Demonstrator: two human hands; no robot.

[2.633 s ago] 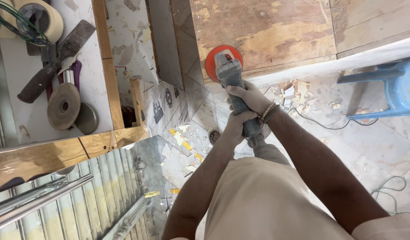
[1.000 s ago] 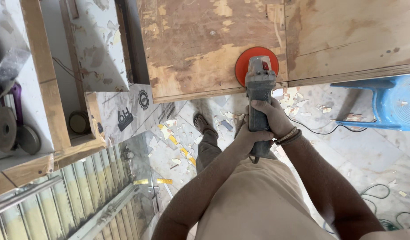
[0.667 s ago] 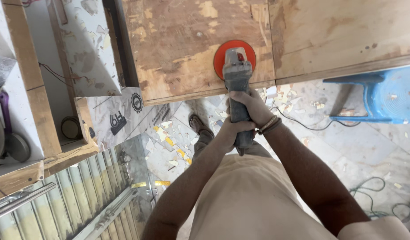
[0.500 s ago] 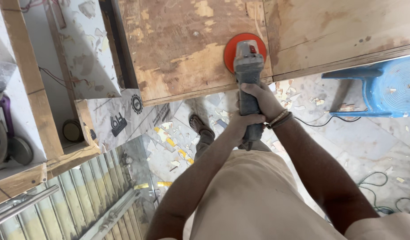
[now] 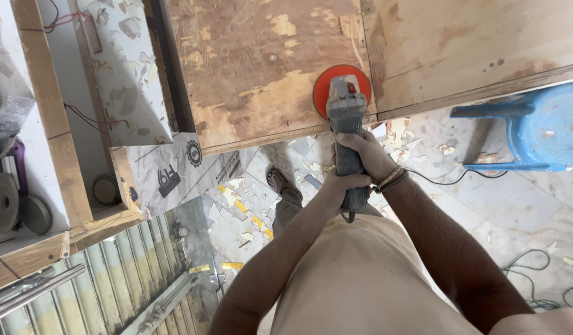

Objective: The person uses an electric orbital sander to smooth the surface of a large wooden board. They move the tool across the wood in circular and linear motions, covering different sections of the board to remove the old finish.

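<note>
**Sanding near the edge — grinder could slip off the board**

Working a worn plywood panel (image 5: 261, 68), the orange sanding disc (image 5: 341, 87) sits close to its lower edge, where it could catch or gouge. Both hands are wrapped tight around the grey angle grinder (image 5: 347, 133) — right hand (image 5: 367, 158) forward, left hand (image 5: 339, 192) behind.

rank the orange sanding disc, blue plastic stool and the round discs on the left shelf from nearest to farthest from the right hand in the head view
1. orange sanding disc, just ahead of the right hand
2. blue plastic stool, off to the right
3. round discs, far left on the shelf
</note>
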